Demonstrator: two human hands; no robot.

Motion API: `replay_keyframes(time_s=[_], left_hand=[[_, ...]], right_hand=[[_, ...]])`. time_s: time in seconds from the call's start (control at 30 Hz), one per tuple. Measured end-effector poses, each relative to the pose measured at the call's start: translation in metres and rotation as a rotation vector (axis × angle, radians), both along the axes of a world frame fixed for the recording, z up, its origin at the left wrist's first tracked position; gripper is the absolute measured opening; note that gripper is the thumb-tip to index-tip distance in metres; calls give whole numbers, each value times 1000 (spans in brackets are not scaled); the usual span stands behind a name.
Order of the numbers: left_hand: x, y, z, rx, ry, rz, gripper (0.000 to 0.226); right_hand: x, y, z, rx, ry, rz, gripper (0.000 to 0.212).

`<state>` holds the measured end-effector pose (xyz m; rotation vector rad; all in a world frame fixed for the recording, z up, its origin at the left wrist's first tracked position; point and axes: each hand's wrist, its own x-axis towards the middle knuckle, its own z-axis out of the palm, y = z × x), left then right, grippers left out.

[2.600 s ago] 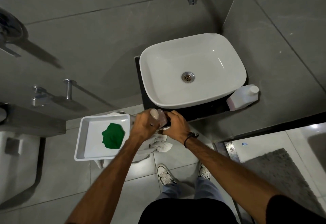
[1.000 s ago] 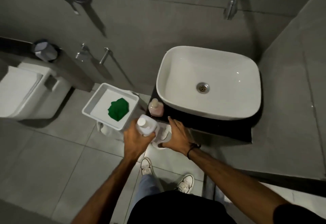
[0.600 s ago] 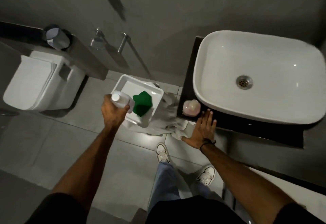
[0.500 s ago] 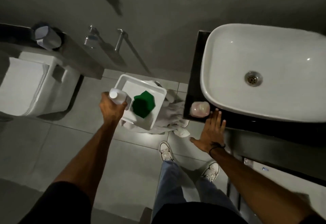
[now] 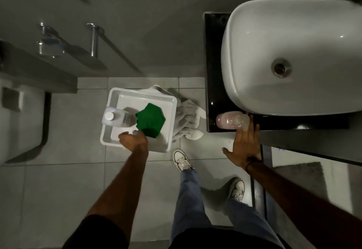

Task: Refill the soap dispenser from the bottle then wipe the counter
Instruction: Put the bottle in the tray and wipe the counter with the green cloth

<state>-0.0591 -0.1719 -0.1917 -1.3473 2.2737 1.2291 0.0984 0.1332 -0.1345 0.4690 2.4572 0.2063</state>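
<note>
The white refill bottle (image 5: 115,119) stands capped in the left part of a white tray (image 5: 143,92) on the floor. A green cloth (image 5: 150,119) lies crumpled beside it in the tray. My left hand (image 5: 133,140) is at the tray's near side, with its fingers curled onto the cloth's near corner. The pink soap dispenser (image 5: 227,121) lies at the front left corner of the black counter (image 5: 212,62). My right hand (image 5: 243,146) rests flat at the counter's edge, fingers spread, fingertips by the dispenser.
A white basin (image 5: 293,52) fills most of the counter. A white towel (image 5: 188,121) lies bunched on the floor between tray and counter. A toilet (image 5: 19,121) stands at the left and a grey mat (image 5: 299,174) at the right. My feet are below the tray.
My left hand set the bottle down in the tray, let go of it and moved right to the green cloth. My right hand stayed by the dispenser.
</note>
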Motion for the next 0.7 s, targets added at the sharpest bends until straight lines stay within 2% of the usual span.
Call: replay_keyframes(time_s=[0.1, 0.23, 0.3, 0.43, 0.53, 0.7], left_hand=[[-3, 26, -23, 6, -201, -241, 66], [-22, 38, -47, -117, -301, -270, 75], [-26, 32, -58, -74, -290, -275, 70], [-19, 19, -55, 136, -145, -193, 43], [-7, 22, -27, 245, -90, -152, 41], [40, 37, 37, 402, -32, -106, 38]], right_hand=[[-2, 1, -1, -5, -19, -2, 118], [3, 2, -5, -68, 136, -34, 112], [4, 2, -4, -81, 179, -40, 113], [4, 6, -3, -22, 28, 31, 123], [8, 11, 1, -96, 67, 40, 129], [21, 23, 17, -194, 103, 94, 126]])
